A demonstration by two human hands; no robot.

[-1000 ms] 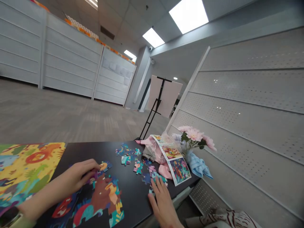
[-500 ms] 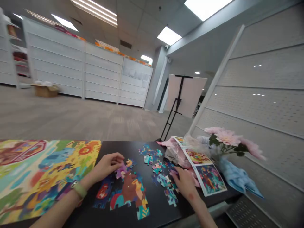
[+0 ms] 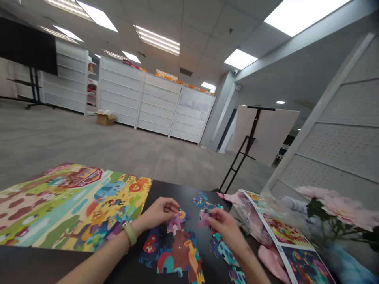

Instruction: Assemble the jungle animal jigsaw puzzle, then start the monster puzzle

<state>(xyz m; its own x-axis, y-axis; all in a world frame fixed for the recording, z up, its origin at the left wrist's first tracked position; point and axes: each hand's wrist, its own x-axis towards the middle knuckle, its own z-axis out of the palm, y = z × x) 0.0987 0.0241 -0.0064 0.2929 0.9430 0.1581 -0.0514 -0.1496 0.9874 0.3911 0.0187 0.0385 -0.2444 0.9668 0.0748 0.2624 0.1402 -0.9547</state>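
Observation:
A partly joined jigsaw (image 3: 177, 252) with a brown animal lies on the black table (image 3: 44, 264). My left hand (image 3: 160, 213) rests on its upper edge, fingers curled and pressing a purple piece (image 3: 174, 225). My right hand (image 3: 220, 225) is just to the right, its fingers pinched on a small purple puzzle piece (image 3: 204, 215) held above the table. Loose blue pieces (image 3: 207, 203) lie beyond both hands, and more sit under my right wrist (image 3: 225, 252).
A large colourful picture sheet (image 3: 71, 205) covers the table's left part. To the right lie a printed leaflet (image 3: 290, 244), pink cloth (image 3: 269, 260), a plastic bag and pink flowers (image 3: 340, 207). A black easel (image 3: 245, 150) stands behind the table. White shelving lines the far wall.
The view has swung left and up. My right hand moved from the loose pieces at the right toward my left hand, now holding a piece. My left hand stayed on the jigsaw.

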